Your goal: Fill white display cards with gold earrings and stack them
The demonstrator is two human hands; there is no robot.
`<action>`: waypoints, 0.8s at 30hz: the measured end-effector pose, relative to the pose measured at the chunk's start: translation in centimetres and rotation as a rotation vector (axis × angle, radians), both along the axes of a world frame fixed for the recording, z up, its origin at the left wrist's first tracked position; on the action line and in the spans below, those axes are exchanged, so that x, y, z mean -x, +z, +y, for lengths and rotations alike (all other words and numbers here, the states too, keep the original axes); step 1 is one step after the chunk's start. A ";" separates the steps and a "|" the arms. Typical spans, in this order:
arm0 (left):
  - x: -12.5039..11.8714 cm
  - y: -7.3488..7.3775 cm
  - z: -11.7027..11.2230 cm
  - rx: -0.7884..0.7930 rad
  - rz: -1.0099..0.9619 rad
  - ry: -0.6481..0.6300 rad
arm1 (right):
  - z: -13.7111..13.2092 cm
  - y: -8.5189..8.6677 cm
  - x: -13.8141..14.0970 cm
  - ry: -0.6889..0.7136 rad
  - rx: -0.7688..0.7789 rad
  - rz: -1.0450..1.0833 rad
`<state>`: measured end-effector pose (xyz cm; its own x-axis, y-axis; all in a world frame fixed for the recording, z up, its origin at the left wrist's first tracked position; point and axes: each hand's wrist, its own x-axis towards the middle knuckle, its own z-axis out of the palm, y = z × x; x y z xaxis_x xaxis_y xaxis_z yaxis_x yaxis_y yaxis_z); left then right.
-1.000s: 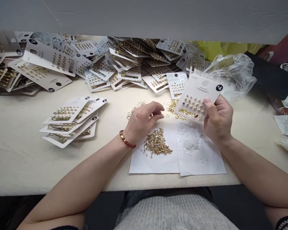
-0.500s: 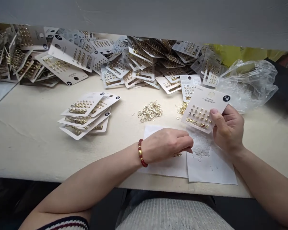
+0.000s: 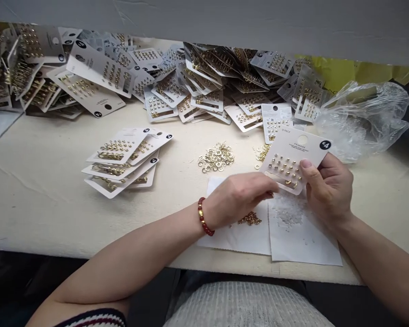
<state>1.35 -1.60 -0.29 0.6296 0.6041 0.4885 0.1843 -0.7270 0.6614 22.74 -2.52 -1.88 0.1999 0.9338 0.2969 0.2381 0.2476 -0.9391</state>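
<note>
At one o'clock from a heap of small gold pieces (image 3: 250, 219), an earring card (image 3: 295, 153) is gripped by the right hand (image 3: 329, 188), its thumb pressed to the front. By the card's lower edge, the left hand (image 3: 239, 200) is held with fingers drawn together; whether anything is pinched cannot be told. Gold rings (image 3: 216, 157) are heaped at eleven o'clock, clear bits (image 3: 288, 217) spread at three, stacked cards (image 3: 120, 154) laid at ten.
</note>
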 end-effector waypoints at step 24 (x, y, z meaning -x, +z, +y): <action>-0.6 -0.6 0.6 -0.038 -0.135 0.327 | -0.6 1.3 1.6 -0.005 0.044 0.127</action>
